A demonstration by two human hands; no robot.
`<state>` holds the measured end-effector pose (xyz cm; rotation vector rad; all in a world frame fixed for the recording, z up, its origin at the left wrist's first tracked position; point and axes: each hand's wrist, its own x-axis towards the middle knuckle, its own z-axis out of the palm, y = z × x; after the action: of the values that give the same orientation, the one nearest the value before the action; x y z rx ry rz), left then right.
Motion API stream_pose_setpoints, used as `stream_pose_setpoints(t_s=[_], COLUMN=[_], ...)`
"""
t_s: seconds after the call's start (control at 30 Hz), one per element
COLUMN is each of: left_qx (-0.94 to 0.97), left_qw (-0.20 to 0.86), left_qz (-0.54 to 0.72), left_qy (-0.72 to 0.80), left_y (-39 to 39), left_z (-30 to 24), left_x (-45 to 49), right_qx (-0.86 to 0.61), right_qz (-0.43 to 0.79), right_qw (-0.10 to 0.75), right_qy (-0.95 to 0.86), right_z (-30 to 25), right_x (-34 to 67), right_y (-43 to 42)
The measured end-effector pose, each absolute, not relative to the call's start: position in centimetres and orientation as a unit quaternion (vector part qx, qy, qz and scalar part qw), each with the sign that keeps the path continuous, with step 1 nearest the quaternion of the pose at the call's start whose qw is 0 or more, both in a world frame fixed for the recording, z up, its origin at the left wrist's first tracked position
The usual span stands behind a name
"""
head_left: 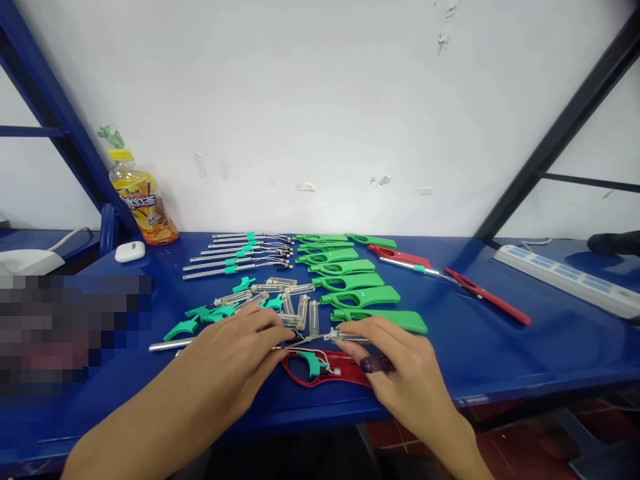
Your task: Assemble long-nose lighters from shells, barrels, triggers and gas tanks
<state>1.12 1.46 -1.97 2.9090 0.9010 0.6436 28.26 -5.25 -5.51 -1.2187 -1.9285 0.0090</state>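
Note:
My right hand (400, 360) pinches a clear lighter fuel tank (345, 337) by its end, and a dark purple cylinder (376, 363) is tucked in the palm. A thin tube (313, 339) runs from the tank toward my left hand (245, 350), whose closed fingertips grip its other end; they partly hide it. Just below both hands lies a red lighter handle shell (350, 370), open side up. Inside it sit a teal trigger (313, 363) and white wires (327, 363). A metal lighter rod (170, 345) shows partly beneath my left forearm.
Loose clear tanks (303, 310) and teal triggers (183, 328) lie beyond my left hand. Farther back are rows of wired metal rods (220, 270) and green handle shells (360, 297). Red shells (487, 297), a power strip (565, 277), an earbud case (130, 251) and a drink bottle (145, 203) flank them.

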Motion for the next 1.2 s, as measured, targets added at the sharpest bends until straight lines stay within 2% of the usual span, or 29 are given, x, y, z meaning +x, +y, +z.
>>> stream_pose_setpoints(t_s=[0.27,0.47,0.63,1.03,1.2], left_qx=[0.939,0.929,0.931,0.938,0.931], left_qw=[0.039,0.105,0.113,0.089,0.124], left_qz=[0.156,0.156,0.147,0.159,0.167], left_qy=[0.303,0.319,0.315,0.294,0.3], left_y=[2.2,2.5,2.8,2.7,2.5], left_z=[-2.5,-1.5,-1.6,-2.2,-2.9], left_x=[0.5,-0.7,-0.7,-0.3,-0.6], right_qx=[-0.498,-0.511,-0.524,-0.526,-0.529], right_qz=[0.071,0.08,0.087,0.101,0.111], right_qw=[0.383,0.372,0.344,0.356,0.365], right_qy=[-0.774,-0.771,-0.774,-0.766,-0.758], right_z=[-5.2,-5.8,-6.4,-6.4,-5.9], right_x=[28.8,29.4,29.3,29.4,29.5], right_y=[-5.8,-6.2,-6.1,-6.1,-6.1])
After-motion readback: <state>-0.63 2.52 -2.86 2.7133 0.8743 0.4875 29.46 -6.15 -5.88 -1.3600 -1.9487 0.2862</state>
